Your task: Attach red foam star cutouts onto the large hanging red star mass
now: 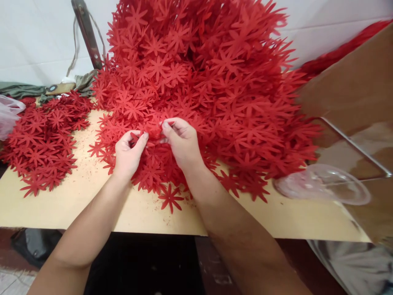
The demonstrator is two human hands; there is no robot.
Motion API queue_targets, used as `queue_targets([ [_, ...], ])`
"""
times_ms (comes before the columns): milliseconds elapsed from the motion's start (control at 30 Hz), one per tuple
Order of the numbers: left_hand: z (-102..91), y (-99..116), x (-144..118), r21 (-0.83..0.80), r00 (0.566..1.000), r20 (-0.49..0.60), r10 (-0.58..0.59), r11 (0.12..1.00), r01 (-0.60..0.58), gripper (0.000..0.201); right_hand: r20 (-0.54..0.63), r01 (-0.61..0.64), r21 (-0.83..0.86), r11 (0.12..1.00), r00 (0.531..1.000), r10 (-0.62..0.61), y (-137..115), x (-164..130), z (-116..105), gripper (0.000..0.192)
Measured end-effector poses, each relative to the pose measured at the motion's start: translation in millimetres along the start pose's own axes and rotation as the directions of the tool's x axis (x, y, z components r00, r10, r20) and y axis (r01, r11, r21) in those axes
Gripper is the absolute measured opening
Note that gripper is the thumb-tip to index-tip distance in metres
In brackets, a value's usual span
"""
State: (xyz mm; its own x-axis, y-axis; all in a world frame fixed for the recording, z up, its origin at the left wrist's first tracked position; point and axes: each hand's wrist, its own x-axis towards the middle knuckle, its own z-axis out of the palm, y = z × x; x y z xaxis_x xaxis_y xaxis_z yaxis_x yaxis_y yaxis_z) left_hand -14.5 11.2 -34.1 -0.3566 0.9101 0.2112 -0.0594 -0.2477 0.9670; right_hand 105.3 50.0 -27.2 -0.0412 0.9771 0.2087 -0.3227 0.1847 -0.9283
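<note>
A tall heap of red flower-shaped cutouts (211, 82) fills the middle and back of a tan board (92, 196). My left hand (129, 153) and my right hand (181, 141) meet at the heap's near foot, thumbs and fingertips pinched on a red flower cutout (154, 130) held between them. A smaller, flatter pile of the same red flowers (43, 139) lies to the left. One single flower (170, 198) lies loose on the board just in front of my wrists.
A clear plastic lid (325, 188) rests at the right on the board. A brown cardboard panel (359, 94) rises at the far right. A dark metal bar (87, 32) leans on the white wall behind. A plastic bag (7, 114) sits at the left edge.
</note>
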Motion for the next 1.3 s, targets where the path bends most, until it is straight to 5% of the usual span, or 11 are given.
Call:
queue_targets([
  [133, -4.3, -2.0, 5.7, -0.025, 0.998, -0.066, 0.0, 1.0, -0.001, 0.026, -0.152, 0.035, 0.036, 0.999, 0.988, -0.029, 7.3, 15.9, -20.5, 0.017],
  [233, -6.0, -3.5, 9.2, -0.045, 0.996, -0.075, -0.053, 0.998, 0.05, 0.025, -0.175, 0.167, -0.121, 0.979, 0.967, -0.187, 11.4, 21.1, -29.7, 0.015],
  [367, -3.6, -4.5, 7.4, -0.097, 0.995, 0.003, -0.105, 0.99, 0.104, 0.026, -0.005, 0.397, -0.545, 0.738, 0.879, -0.477, 2.3, 7.3, -22.2, 0.034],
  [467, -0.8, -1.9, 4.5, -0.109, 0.985, 0.092, -0.144, 0.982, 0.153, 0.028, 0.121, 0.465, -0.632, 0.62, 0.849, -0.514, -6.1, -6.4, -10.1, 0.034],
  [567, 0.1, 0.5, 4.7, -0.074, 0.987, 0.111, -0.119, 0.989, 0.127, 0.029, 0.192, 0.448, -0.513, 0.733, 0.892, -0.41, -1.6, -11.7, -0.8, 0.033],
  [667, -1.2, -0.3, 7.5, -0.06, 0.994, 0.103, -0.039, 0.997, 0.046, 0.031, 0.264, 0.211, -0.314, 0.926, 0.956, -0.128, 10.0, -10.5, 5.2, 0.029],
  [767, -2.8, -1.5, 9.2, -0.047, 0.992, 0.12, -0.025, 0.998, 0.031, 0.032, 0.327, -0.023, -0.082, 0.996, 0.944, 0.049, 13.8, -8.9, 9.0, 0.024],
  [1000, -2.7, 5.5, 1.8, 0.057, 0.997, 0.079, 0.018, 0.998, -0.022, 0.028, 0.291, -0.001, -0.063, 0.998, 0.956, 0.019, 8.1, -9.2, 9.9, 0.023],
  [1167, -2.6, 9.0, -1.2, 0.084, 0.986, 0.166, -0.021, 0.996, 0.007, 0.035, 0.078, 0.037, -0.053, 0.998, 0.996, -0.033, 7.0, -2.6, 1.8, 0.032],
  [1300, -5.0, 8.8, 1.8, 0.057, 0.991, 0.135, 0.006, 0.998, -0.014, 0.034, -0.022, 0.079, -0.198, 0.977, 0.996, -0.085, 2.5, 3.4, -6.4, 0.043],
])
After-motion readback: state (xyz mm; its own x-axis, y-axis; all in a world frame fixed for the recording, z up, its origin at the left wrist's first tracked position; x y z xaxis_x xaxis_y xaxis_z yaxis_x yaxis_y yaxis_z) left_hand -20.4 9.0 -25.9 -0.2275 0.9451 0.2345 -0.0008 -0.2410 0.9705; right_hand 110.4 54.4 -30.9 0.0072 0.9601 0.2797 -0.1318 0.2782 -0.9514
